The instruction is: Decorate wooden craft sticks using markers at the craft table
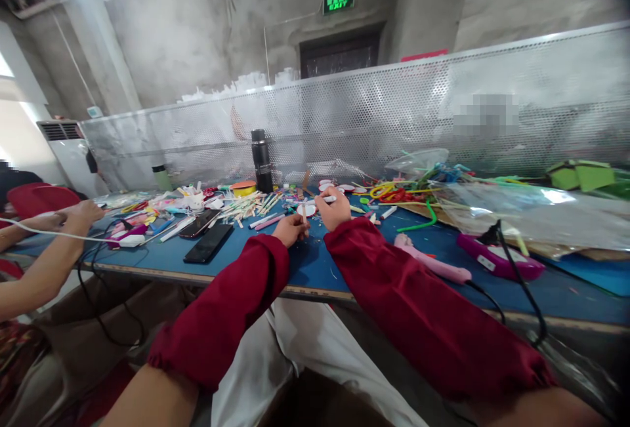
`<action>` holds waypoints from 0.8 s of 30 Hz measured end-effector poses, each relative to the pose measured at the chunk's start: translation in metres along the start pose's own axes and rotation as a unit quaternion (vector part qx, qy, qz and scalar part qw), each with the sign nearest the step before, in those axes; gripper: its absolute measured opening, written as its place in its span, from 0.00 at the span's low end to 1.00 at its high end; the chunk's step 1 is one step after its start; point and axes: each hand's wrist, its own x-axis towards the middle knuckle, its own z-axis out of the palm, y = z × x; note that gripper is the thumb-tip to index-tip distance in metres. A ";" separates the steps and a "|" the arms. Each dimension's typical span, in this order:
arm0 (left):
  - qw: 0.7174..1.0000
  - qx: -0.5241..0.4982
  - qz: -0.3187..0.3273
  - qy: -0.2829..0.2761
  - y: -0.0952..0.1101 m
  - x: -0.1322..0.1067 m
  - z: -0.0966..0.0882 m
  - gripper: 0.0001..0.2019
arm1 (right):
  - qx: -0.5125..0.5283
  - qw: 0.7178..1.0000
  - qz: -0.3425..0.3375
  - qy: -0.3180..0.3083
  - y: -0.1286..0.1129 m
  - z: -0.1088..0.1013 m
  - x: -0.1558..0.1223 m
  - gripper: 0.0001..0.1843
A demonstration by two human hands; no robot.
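Note:
Over the middle of the blue table, my right hand is closed around a white marker, which points left. Close beside it, my left hand pinches a small, pale, narrow strip that stands upright between its fingers. The marker's end is near the strip, but I cannot tell whether they touch. Just behind my hands lies a white rounded piece with a red edge. A pink pen and a white pen lie left of my left hand.
Two dark phones lie left. Behind are pale sticks and a black flask. A corded pink tool and a purple device lie right, near coloured pipe-like strands. A co-worker's arms reach in from the left.

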 end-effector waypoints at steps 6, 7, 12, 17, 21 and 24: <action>1.000 0.003 0.000 0.003 -0.002 0.001 -0.001 0.08 | 0.004 1.000 0.010 0.020 0.001 0.000 -0.001 0.08; 1.000 0.003 0.000 0.004 -0.002 0.002 -0.001 0.08 | 0.002 1.000 0.007 0.017 0.001 0.001 -0.001 0.08; 1.000 0.002 0.004 0.004 -0.005 0.003 -0.001 0.08 | 0.012 1.000 0.008 0.025 0.004 0.003 0.001 0.08; 1.000 0.003 0.002 0.002 -0.002 0.002 -0.001 0.08 | 0.004 1.000 0.001 0.014 0.004 0.001 0.001 0.09; 1.000 0.003 0.000 0.001 -0.002 0.001 -0.001 0.07 | 0.002 1.000 0.003 0.010 0.002 0.000 0.000 0.08; 1.000 0.002 -0.002 -0.001 -0.003 0.002 -0.001 0.05 | 0.009 1.000 0.007 0.019 0.001 0.000 0.000 0.08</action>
